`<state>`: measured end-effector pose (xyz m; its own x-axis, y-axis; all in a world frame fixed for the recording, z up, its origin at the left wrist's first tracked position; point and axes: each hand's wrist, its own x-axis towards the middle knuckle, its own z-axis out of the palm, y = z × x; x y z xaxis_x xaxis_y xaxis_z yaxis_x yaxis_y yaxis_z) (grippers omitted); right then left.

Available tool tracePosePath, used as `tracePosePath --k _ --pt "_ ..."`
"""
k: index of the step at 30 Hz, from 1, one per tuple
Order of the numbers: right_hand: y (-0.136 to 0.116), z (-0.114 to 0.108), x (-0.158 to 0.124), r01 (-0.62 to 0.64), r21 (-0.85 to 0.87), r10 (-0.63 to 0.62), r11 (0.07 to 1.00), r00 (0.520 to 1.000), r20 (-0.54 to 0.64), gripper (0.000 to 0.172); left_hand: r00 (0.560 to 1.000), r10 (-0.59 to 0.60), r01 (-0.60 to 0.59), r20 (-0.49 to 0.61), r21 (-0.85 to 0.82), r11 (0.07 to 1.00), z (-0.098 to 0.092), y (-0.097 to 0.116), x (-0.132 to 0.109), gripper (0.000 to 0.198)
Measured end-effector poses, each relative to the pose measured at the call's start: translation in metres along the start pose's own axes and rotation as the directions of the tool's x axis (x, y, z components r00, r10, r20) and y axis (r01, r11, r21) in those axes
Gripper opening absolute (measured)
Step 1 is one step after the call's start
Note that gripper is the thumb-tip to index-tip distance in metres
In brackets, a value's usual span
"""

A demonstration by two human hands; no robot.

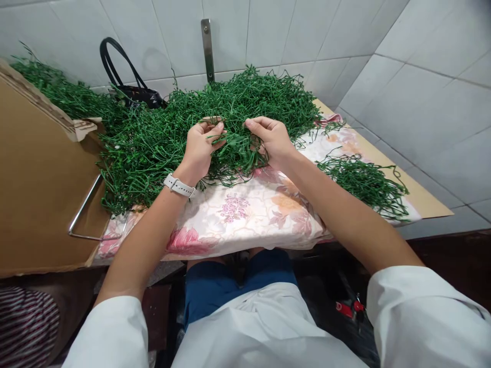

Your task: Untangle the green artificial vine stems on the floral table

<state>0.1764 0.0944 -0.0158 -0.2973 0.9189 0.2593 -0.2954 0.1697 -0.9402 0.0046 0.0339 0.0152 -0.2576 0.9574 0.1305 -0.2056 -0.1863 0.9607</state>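
Thin green stems, stringy and plastic-looking, lie in a big tangled pile (153, 148) across the back of the table. At the front of this pile my left hand (203, 145), with a white watch strap (179, 185) on its wrist, pinches a green stem between thumb and fingers. Opposite it, my right hand (270, 138) is closed in a pinch on a thin green stem too. Between and below both hands hangs a loose clump of stems (241, 148). A smaller heap of stems (364, 184) rests to the right of my right forearm.
A flowered cloth (238, 214) covers the table. On the left stands a cardboard box (42, 189), with a bent metal rod (82, 209) beside it. A black handbag (140, 96) sits against the tiled wall (268, 30). A striped garment (26, 324) shows at lower left.
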Motion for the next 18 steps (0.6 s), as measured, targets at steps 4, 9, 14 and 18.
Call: tracePosePath --k 4,9,14,18 --pt "-0.007 -0.002 -0.002 -0.047 0.023 0.047 0.999 0.999 -0.009 0.066 0.997 0.014 -0.010 0.073 -0.053 0.999 -0.006 0.007 0.000 0.012" --pt "-0.014 -0.006 -0.007 -0.155 0.111 0.141 0.982 0.982 0.123 0.044 0.999 -0.023 0.028 0.023 -0.231 0.972 -0.019 0.010 0.007 0.010" --pt "-0.019 -0.005 -0.006 -0.112 0.113 0.110 0.987 0.994 0.026 0.021 0.996 -0.086 0.079 -0.005 -0.353 0.932 -0.022 0.012 0.006 0.007" --pt "-0.015 -0.009 -0.001 0.031 0.031 -0.030 0.999 0.999 -0.046 0.033 0.999 0.013 -0.002 0.030 -0.339 0.941 -0.023 0.008 0.008 0.005"
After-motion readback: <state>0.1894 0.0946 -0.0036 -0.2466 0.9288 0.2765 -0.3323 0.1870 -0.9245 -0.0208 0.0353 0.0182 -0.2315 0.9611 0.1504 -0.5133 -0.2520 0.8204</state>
